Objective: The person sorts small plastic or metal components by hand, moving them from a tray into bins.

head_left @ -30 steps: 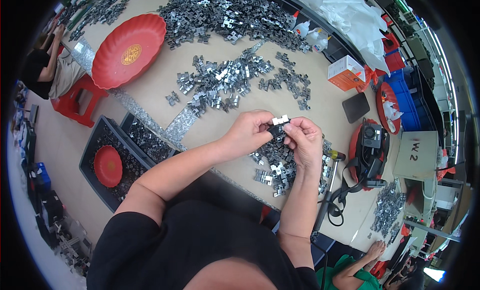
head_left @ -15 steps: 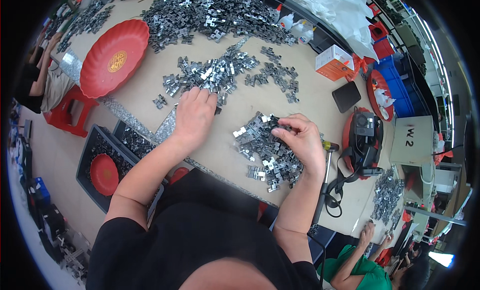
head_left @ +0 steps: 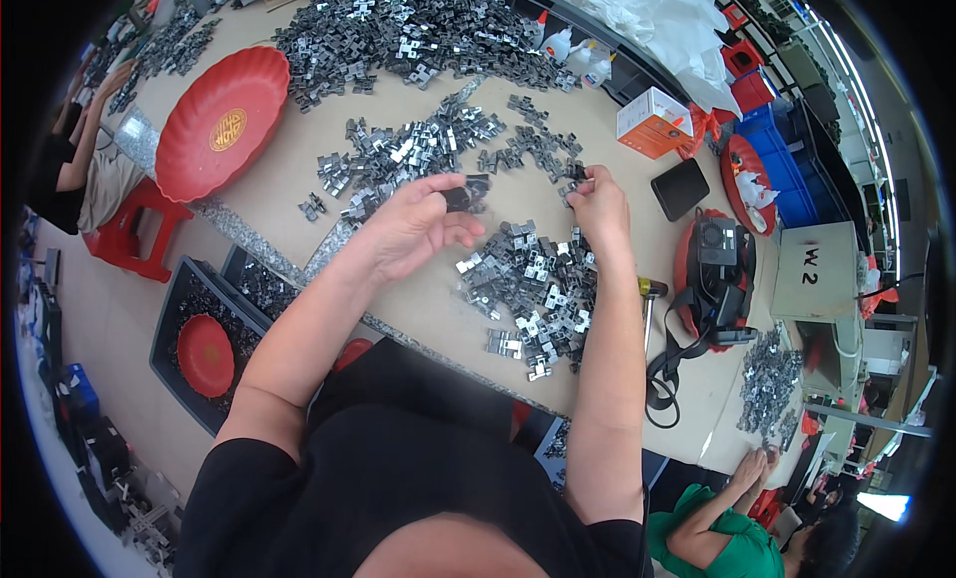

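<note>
My left hand is raised above the table between two piles. Its thumb and forefinger pinch a small metal bracket, blurred, while the other fingers are loosely spread. My right hand is closed in a pinch at the edge of a loose row of dark metal brackets. A small dark bracket shows at its fingertips, partly covered. Between my forearms lies a near pile of shiny brackets. Beyond my left hand is another pile of brackets.
A big heap of brackets covers the far side. A red scalloped tray is at left, grey bins below. Right are an orange-white box, black flat case, hammer and strapped device. A co-worker's hands work lower right.
My left hand has lifted off the middle pile and come right, now showing a bracket in its pinch. My right hand has moved from the near pile away to the dark row.
</note>
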### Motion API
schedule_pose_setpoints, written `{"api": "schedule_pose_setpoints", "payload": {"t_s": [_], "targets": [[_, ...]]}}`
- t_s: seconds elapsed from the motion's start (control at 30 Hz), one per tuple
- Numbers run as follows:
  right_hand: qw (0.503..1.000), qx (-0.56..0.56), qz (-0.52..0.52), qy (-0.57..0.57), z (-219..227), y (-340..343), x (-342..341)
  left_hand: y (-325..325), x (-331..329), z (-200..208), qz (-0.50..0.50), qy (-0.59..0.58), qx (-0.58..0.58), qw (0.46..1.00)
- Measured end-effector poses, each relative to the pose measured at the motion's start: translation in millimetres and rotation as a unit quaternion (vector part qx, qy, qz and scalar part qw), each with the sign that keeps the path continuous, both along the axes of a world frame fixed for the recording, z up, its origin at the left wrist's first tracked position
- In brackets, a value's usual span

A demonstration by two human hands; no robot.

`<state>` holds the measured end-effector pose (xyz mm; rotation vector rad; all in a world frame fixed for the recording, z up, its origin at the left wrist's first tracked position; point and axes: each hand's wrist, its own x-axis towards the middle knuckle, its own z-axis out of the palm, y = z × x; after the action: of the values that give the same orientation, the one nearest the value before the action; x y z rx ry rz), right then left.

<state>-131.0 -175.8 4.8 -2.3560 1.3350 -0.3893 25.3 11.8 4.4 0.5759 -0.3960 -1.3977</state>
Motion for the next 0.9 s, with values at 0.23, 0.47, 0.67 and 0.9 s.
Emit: {"api": "schedule_pose_setpoints", "payload": {"t_s": [0.23,0.47,0.67,0.9], "targets": [[0.998,0.026,0.035,0.036,2,3,-14,-22,-4,-6,0.005,0.078,0.060,0.995],[0.953,0.208,0.007,-0.221,15,10,-19,-25,-14,2,0.030,-0.044,0.118,0.992],[0.782,0.413,0.063,-0.463,20,75,-8,-25,-27,11,0.057,-0.059,0.155,0.985],[0.784,0.403,0.064,-0.467,14,87,-6,-21,-35,15,0.076,-0.046,0.148,0.985]]}}
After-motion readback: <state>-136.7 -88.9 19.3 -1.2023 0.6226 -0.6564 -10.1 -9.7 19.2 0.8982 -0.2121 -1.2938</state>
